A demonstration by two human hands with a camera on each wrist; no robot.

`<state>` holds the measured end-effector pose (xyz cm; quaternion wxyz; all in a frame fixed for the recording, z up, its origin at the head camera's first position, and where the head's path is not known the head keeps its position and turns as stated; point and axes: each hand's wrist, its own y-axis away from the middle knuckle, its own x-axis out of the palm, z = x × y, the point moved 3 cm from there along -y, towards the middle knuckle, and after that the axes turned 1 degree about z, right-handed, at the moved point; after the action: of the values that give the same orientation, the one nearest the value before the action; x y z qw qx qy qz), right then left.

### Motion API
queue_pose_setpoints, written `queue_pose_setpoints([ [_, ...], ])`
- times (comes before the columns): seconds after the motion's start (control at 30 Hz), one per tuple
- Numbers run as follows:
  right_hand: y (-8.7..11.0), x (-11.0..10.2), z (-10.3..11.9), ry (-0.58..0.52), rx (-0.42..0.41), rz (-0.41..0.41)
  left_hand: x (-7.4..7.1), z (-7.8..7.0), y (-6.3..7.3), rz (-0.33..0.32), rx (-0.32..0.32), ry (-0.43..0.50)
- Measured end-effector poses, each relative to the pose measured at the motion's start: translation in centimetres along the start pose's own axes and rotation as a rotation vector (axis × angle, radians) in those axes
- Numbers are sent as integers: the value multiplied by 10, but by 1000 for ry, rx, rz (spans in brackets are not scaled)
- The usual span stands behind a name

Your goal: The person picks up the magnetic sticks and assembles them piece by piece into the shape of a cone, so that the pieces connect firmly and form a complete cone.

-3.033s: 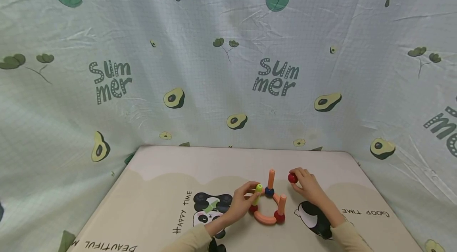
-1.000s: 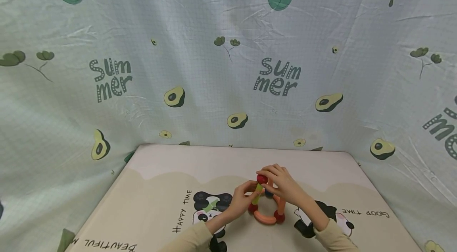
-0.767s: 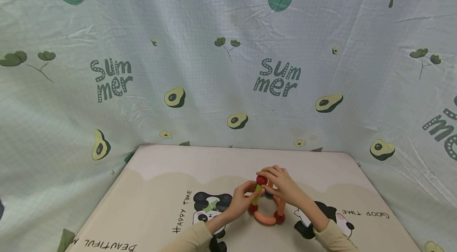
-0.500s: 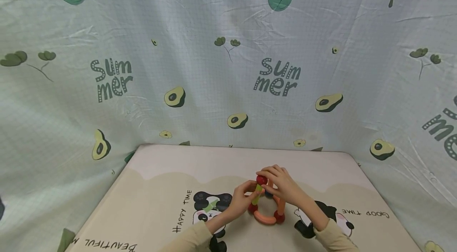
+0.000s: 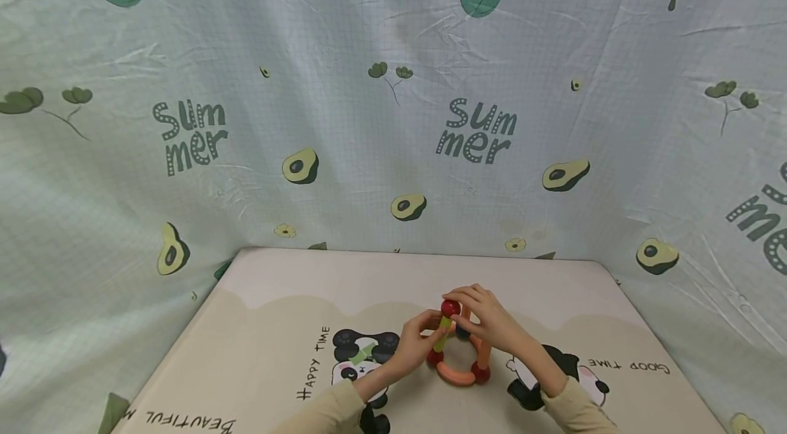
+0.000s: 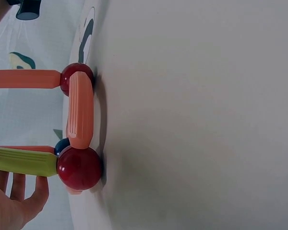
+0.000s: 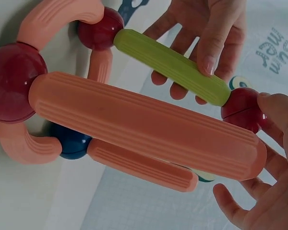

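Note:
My left hand (image 5: 413, 346) pinches an upright yellow-green ribbed rod (image 7: 170, 67) between thumb and fingers. On the rod's upper end sits a red ball (image 7: 240, 109), held by the fingertips of my right hand (image 5: 488, 319). The rod's foot meets another red ball (image 6: 79, 168) in a ring of curved orange pieces (image 5: 456, 375) on the table. Two straight orange rods rise from that ring: one (image 7: 149, 124) from a red ball (image 7: 14, 82), the other (image 7: 144, 165) from a dark blue ball (image 7: 72, 142). These look like parts of a magnetic ball-and-rod building toy.
The pale table top (image 5: 258, 338) carries panda prints and lettering. Behind it hangs a light cloth (image 5: 344, 113) printed with leaves and avocados. The orange rods stand close beside my right hand.
Compared with three seconds ago, my right hand has carried the red ball leftward onto the top of the green rod. My left hand keeps its grip. Over the last second, both hands barely move.

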<state>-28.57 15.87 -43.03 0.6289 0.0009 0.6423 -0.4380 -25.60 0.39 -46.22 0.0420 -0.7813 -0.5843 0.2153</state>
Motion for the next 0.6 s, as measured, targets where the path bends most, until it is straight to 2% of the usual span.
queue_pose_setpoints([
  [0.3,3,-3,-5,-128,62,-12,-1,0,0,-21,19,-4],
  [0.6,10,-3,-16,-261,102,-76,-1,0,0,-25,3,6],
])
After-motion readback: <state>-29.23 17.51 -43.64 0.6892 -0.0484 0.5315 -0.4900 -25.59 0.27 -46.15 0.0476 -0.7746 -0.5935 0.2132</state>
